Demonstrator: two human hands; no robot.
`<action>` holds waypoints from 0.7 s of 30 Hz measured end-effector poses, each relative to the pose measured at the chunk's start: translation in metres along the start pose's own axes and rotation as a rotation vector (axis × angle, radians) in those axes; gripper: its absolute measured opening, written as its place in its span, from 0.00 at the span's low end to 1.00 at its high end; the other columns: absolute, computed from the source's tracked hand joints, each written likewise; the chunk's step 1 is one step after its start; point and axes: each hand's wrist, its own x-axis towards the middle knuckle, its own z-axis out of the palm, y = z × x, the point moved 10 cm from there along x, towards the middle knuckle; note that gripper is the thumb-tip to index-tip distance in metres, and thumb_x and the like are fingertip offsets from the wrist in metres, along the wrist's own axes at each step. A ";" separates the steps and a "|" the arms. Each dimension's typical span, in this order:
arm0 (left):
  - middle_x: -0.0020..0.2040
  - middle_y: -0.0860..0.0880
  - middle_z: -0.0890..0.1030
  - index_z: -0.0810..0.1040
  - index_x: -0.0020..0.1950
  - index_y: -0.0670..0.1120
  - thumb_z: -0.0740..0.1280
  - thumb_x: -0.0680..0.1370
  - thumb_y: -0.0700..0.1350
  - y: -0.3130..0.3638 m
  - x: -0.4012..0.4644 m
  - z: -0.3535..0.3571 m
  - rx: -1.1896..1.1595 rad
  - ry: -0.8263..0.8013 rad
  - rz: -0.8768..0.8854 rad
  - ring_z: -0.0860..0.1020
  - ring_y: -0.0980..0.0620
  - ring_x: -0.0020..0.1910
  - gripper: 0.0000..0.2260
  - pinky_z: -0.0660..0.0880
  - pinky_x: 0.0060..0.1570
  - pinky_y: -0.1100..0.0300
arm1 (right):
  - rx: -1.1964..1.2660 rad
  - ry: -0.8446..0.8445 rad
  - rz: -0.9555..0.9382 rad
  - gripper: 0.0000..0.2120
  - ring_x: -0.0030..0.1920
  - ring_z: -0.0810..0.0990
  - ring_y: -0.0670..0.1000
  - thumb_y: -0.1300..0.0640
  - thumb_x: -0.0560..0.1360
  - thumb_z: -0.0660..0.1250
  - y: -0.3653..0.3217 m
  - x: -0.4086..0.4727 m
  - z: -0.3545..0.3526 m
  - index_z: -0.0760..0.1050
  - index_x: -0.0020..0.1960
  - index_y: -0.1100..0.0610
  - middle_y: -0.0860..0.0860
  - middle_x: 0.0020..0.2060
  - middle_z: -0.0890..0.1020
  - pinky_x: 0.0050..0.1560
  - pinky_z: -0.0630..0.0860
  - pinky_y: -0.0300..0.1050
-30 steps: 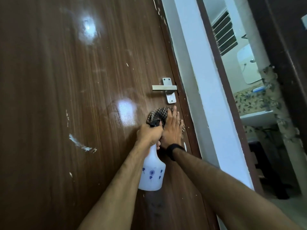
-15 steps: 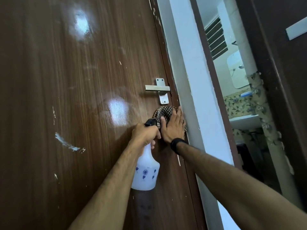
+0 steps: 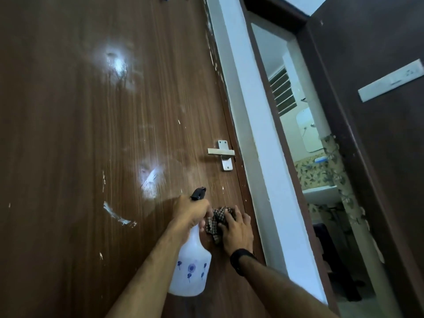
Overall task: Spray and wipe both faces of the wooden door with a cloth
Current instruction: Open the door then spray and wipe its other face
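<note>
Two hands work low on the wooden door (image 3: pixel 91 134), near its right edge and below the lever handle (image 3: pixel 221 152). Pale scuffs (image 3: pixel 117 215) mark the glossy veneer toward the left. The left hand (image 3: pixel 191 212) is wrapped round the neck of a white spray bottle (image 3: pixel 191 269), its black nozzle (image 3: pixel 198 193) aimed at the door. Just right of it, the right hand (image 3: pixel 236 230) presses a checked cloth (image 3: pixel 216 222) against the wood with spread fingers. The cloth looks soft and limp, best bunched under the palm; the bottle seems light, rigid plastic, likely slick if wet, so the neck is the sound hold. How full the bottle is cannot be made out, part of the cloth is covered by the hand, the door's bottom is cut off, and its other face is hidden.
</note>
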 end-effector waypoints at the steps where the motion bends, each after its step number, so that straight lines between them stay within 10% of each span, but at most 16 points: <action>1: 0.34 0.40 0.78 0.80 0.41 0.36 0.69 0.71 0.31 0.005 0.000 -0.002 0.004 0.000 0.014 0.71 0.50 0.24 0.02 0.72 0.30 0.58 | -0.016 0.004 -0.019 0.21 0.70 0.63 0.54 0.49 0.81 0.61 -0.002 -0.003 -0.004 0.67 0.73 0.46 0.50 0.76 0.58 0.68 0.69 0.51; 14: 0.35 0.44 0.77 0.78 0.41 0.38 0.68 0.71 0.30 -0.036 -0.014 0.049 0.034 -0.095 0.005 0.70 0.54 0.22 0.04 0.70 0.23 0.62 | 0.149 -0.104 -0.076 0.17 0.52 0.76 0.59 0.54 0.79 0.66 0.013 -0.061 0.013 0.75 0.67 0.54 0.54 0.59 0.67 0.56 0.73 0.45; 21: 0.26 0.44 0.76 0.79 0.36 0.37 0.67 0.67 0.31 -0.033 0.019 0.000 0.035 0.039 0.020 0.72 0.48 0.22 0.03 0.74 0.29 0.58 | 0.155 0.216 -0.257 0.19 0.54 0.72 0.58 0.58 0.78 0.66 -0.037 0.000 -0.015 0.74 0.68 0.56 0.57 0.58 0.73 0.50 0.73 0.50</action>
